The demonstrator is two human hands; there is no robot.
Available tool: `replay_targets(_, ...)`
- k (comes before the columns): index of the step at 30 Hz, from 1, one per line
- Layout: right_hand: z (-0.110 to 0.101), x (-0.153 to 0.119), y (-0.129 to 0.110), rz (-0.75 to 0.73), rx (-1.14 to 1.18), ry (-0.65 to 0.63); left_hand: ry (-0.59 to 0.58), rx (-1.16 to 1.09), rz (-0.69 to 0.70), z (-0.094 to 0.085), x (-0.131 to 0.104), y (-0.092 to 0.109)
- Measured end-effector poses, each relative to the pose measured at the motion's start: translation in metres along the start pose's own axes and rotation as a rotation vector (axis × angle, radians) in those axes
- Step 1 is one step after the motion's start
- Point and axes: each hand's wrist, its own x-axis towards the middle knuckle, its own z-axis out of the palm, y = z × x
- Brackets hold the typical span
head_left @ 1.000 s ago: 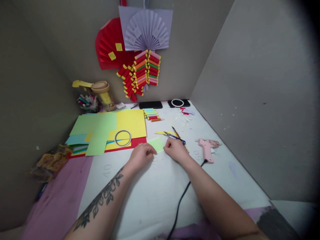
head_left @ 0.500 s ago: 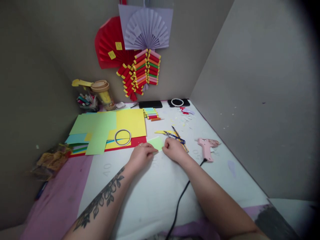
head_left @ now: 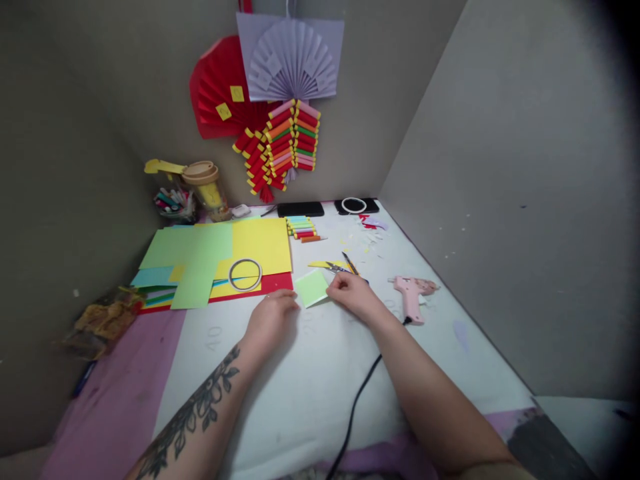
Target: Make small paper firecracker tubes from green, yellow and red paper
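Note:
A small light green paper piece (head_left: 313,288) with pale strips along its edges lies on the white table cover between my hands. My right hand (head_left: 353,293) pinches its right edge between thumb and fingertips. At the left edge is my left hand (head_left: 274,317), its fingers stretched forward; I cannot tell whether the fingertips touch the paper. Just beyond my right hand are scissors-like snips (head_left: 336,268), partly covered by it, a yellow-handled craft knife (head_left: 350,263) and a yellow paper strip (head_left: 320,264).
Coloured sheets (head_left: 263,243) are stacked at the left, with a tape roll (head_left: 231,275) on top. Small paper rolls (head_left: 300,227) lie behind. A pink glue gun (head_left: 413,297) rests at right, its black cord (head_left: 356,403) running forward. Phones (head_left: 300,209) lie by the wall.
My left hand has drawn back left from the green paper, uncovering more of it. The paper is turned slightly, and my right hand has shifted a little to the right.

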Motion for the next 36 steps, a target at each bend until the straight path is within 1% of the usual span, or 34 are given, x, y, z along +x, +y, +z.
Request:
replay_targets(2,-0.004,-0.003,-0.006,-0.001,0.201,-0.005,0.108,-0.342,-0.162,0.003,0.004,-0.004)
replay_targets(4,-0.005,-0.006,-0.012,-0.046,0.327,0.018,0.13,-0.689,-0.322,0.004,0.007,-0.003)
replay_targets(6,-0.002,-0.009,-0.016,-0.102,0.376,0.012,0.063,-0.935,-0.406,0.005,0.007,0.003)
replay_targets(8,0.002,-0.012,-0.019,-0.145,0.379,-0.028,-0.024,-1.064,-0.398,0.004,0.006,0.01)
replay_targets(9,0.005,-0.013,-0.019,-0.159,0.37,-0.05,-0.046,-1.098,-0.38,0.004,0.006,0.013)
replay_targets(10,0.007,-0.014,-0.019,-0.171,0.355,-0.067,-0.055,-1.116,-0.364,0.004,0.006,0.015)
replay_targets(12,0.009,-0.013,-0.019,-0.178,0.312,-0.076,-0.034,-1.102,-0.361,0.004,0.006,0.017)
replay_targets(14,0.007,-0.011,-0.018,-0.162,0.265,-0.045,0.001,-1.05,-0.392,0.003,0.007,0.016)
replay_targets(16,0.001,-0.008,-0.016,-0.135,0.23,0.07,0.044,-1.001,-0.42,0.002,0.008,0.013)
replay_targets(18,-0.009,-0.005,-0.013,-0.128,0.153,0.244,0.09,-0.965,-0.434,0.001,0.009,0.01)
replay_targets(20,-0.018,-0.002,-0.008,-0.159,-0.036,0.408,0.124,-0.952,-0.429,0.001,0.009,0.007)
replay_targets(21,-0.022,0.0,-0.005,-0.182,-0.168,0.45,0.139,-0.953,-0.422,0.001,0.009,0.005)
replay_targets(22,-0.025,0.002,-0.002,-0.198,-0.302,0.463,0.156,-0.957,-0.412,0.001,0.009,0.004)
replay_targets(24,-0.027,0.005,0.004,-0.195,-0.534,0.418,0.196,-0.966,-0.396,0.002,0.009,0.002)
replay_targets(27,-0.022,0.01,0.009,-0.116,-0.725,0.311,0.236,-0.978,-0.393,0.003,0.01,0.001)
replay_targets(29,-0.017,0.013,0.009,-0.077,-0.783,0.286,0.238,-1.0,-0.395,0.003,0.009,0.001)
replay_targets(32,-0.014,0.014,0.008,-0.048,-0.809,0.282,0.237,-1.029,-0.39,0.001,0.009,0.003)
replay_targets(34,-0.016,0.014,0.007,-0.039,-0.788,0.284,0.254,-1.037,-0.396,0.0,0.009,0.004)
replay_targets(36,-0.018,0.012,0.006,-0.057,-0.717,0.302,0.284,-1.047,-0.409,-0.001,0.009,0.005)
